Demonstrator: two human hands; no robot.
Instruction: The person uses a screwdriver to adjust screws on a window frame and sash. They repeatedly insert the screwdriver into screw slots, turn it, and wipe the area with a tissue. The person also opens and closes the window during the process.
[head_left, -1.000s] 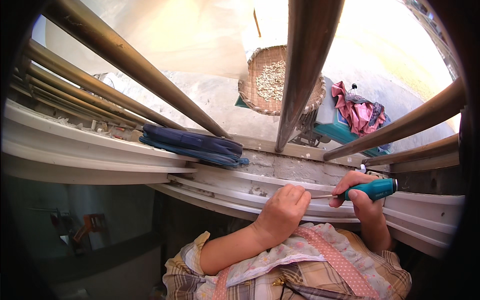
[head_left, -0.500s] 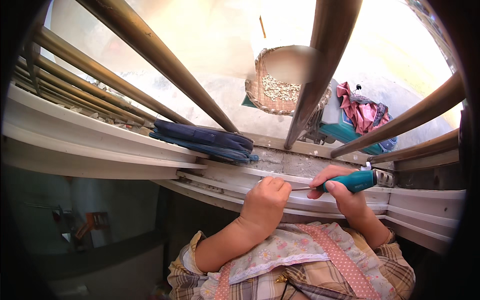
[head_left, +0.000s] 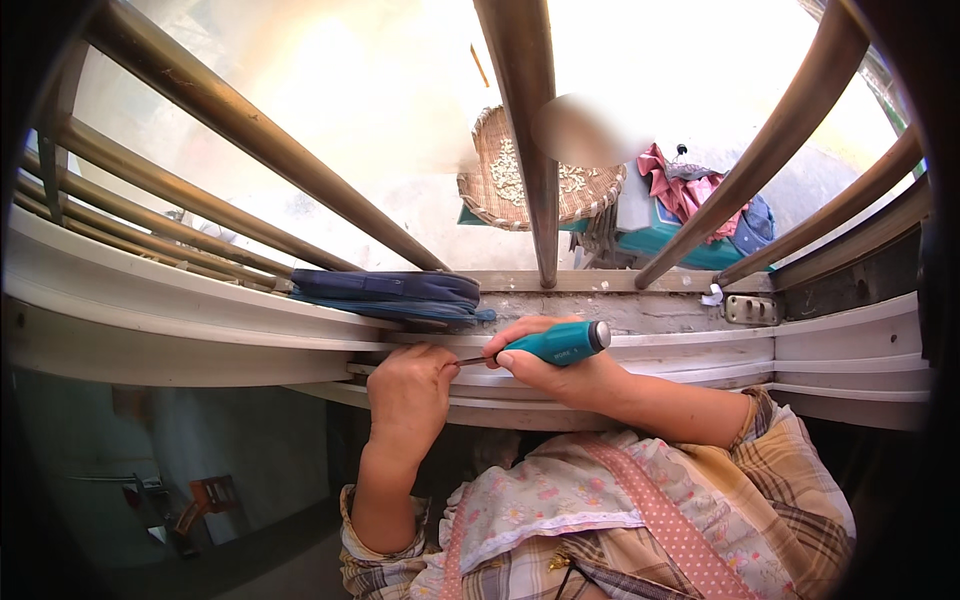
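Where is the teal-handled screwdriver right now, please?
In the head view, the teal-handled screwdriver lies in the right hand, right of centre over the white window track, its tip toward the left hand.

Brass-coloured window bars (head_left: 300, 170) fan across the upper frame. Folded dark blue cloth (head_left: 390, 293) lies on the sill, centre-left. Woven round basket (head_left: 530, 185) with pale bits, upper centre, partly behind a bar. Teal box (head_left: 665, 235) with pink cloth (head_left: 685, 190) on top, upper right. Small metal bracket (head_left: 752, 309), right.
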